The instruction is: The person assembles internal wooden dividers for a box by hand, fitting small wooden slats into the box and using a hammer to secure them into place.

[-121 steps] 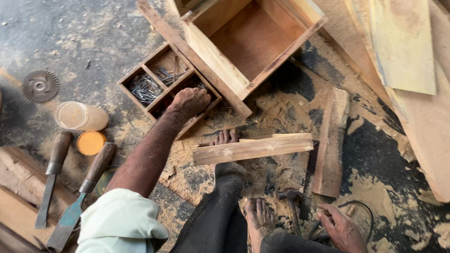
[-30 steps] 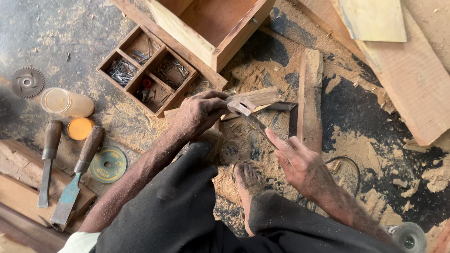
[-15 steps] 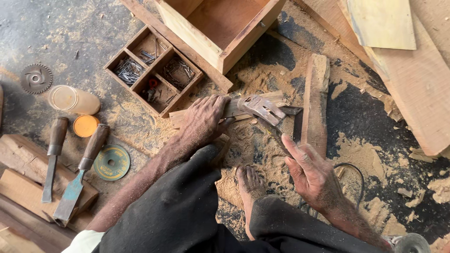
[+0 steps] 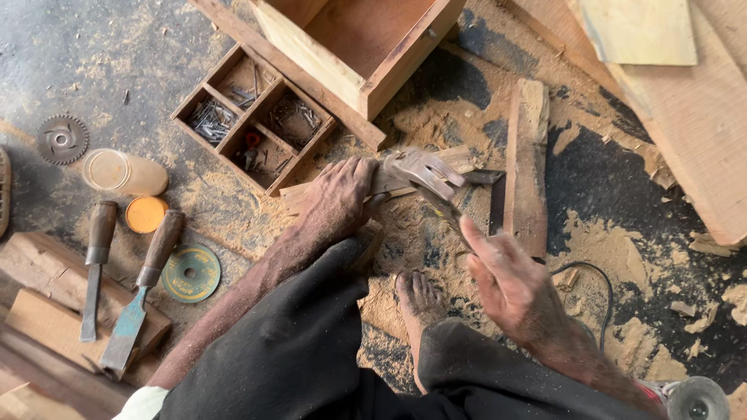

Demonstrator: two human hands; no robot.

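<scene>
My left hand (image 4: 338, 198) presses flat on a narrow wooden strip (image 4: 296, 196) that lies on the sawdust-covered floor. The fingers reach toward the strip's middle. My right hand (image 4: 510, 289) is closed around the handle of a claw hammer (image 4: 424, 171). The hammer's metal head is over the strip, just right of my left fingers. It is blurred, and I cannot tell whether it touches the wood. My bare foot (image 4: 420, 299) rests in the sawdust between the two hands.
A compartment tray of nails (image 4: 204, 87) and an open wooden box (image 4: 311, 48) lie beyond the strip. A short plank (image 4: 525, 163) and large boards (image 4: 692, 132) are at right. Two chisels (image 4: 144, 288), a jar (image 4: 124, 173), discs (image 4: 191, 272), and a grinder (image 4: 692, 398) lie around.
Four seconds ago my left hand was at the nail tray and my right hand low near the cable. Now the left holds the strip and the right swings the hammer over it.
</scene>
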